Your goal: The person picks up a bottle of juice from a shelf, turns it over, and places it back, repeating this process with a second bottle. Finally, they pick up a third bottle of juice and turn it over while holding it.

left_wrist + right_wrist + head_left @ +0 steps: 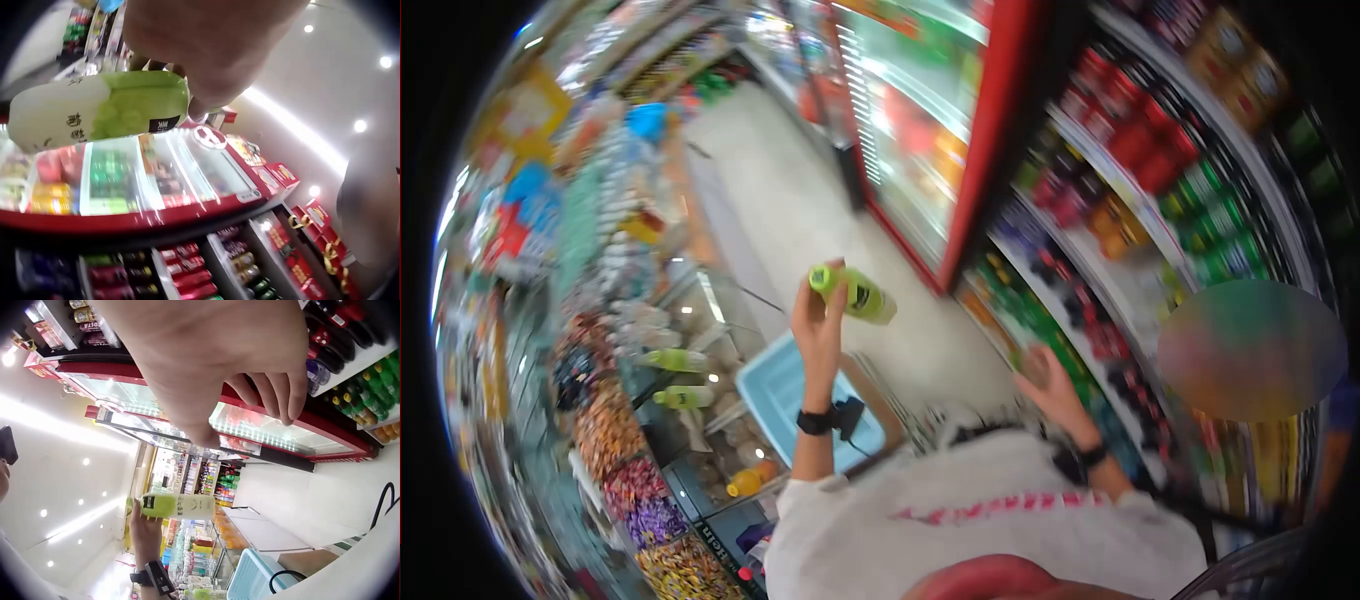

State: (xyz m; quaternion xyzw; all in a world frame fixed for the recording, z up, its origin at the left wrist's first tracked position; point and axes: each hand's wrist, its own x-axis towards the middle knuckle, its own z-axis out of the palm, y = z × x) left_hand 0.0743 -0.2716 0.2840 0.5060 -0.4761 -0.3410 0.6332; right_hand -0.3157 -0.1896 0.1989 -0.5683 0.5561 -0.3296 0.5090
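My left hand (820,318) grips a pale green drink bottle (870,302) near its green cap and holds it up over the aisle floor. The left wrist view shows the same bottle (94,112) on its side, with grapes printed on a white and green label. My right hand (1055,385) is held out in front of the drink shelves. In the right wrist view its fingers (281,394) are loosely bent with nothing in them. Two similar green bottles (683,397) lie on the glass counter to the left.
Below my left forearm sits a light blue basket (772,388). A red-framed glass fridge (965,180) stands ahead. Shelves of cans (1140,130) and bottles rise on the right, and heaps of wrapped sweets (610,430) line the left. An orange-coloured bottle (745,484) lies on the counter.
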